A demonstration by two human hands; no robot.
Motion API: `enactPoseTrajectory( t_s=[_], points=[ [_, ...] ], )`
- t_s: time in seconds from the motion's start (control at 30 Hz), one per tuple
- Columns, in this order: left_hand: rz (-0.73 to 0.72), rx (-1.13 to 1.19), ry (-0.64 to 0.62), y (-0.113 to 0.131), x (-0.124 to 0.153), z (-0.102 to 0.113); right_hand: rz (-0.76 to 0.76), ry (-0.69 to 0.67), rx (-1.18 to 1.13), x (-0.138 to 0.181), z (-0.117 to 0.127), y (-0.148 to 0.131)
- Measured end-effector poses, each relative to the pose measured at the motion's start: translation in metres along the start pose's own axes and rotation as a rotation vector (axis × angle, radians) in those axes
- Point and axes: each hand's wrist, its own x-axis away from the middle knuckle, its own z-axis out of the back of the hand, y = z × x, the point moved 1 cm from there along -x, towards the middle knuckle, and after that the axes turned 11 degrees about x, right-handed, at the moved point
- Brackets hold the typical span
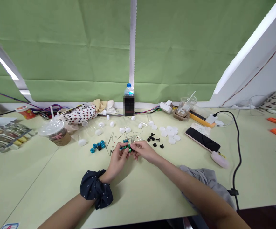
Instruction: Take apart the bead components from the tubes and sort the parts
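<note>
My left hand (118, 156), with a dark polka-dot scrunchie (96, 188) on its wrist, pinches a small shiny green part (129, 147). The thumb and fingers of my right hand (145, 151) close on the same part from the other side. Its exact kind cannot be made out, as fingers cover much of it. Just beyond my hands lie thin L-shaped hex keys (109, 141) and tiny loose pieces. Several blue faceted metal pieces (95, 146) are grouped to the left with a black one. On the right are several small black flanged pieces (155, 144).
White discs (171, 140) and clear white-capped tubes (98, 132) lie farther back. A lidded drink cup (61, 138) stands left, a water bottle (129, 90) at the back. To the right are a phone (202, 139), a black cable (239, 152) and grey cloth (204, 176).
</note>
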Motion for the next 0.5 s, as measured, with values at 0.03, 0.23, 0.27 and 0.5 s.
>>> enactPoseTrajectory(
  t_s=[0.03,0.23,0.27,0.5],
  points=[
    [-0.003,-0.002,-0.004,-0.0006,-0.0001,0.0005,0.031,0.013,0.005,-0.0001,0.0001,-0.0001],
    [-0.013,-0.024,-0.026,-0.0049,-0.0012,0.0029,0.005,0.009,-0.005,-0.0007,0.0001,0.0027],
    [-0.010,-0.026,-0.026,-0.0051,-0.0014,0.0029,-0.001,0.001,0.007,-0.0010,0.0002,0.0038],
    [-0.009,-0.021,-0.004,-0.0063,-0.0008,0.0038,0.033,0.050,0.040,-0.0010,0.0025,0.0034]
  ],
)
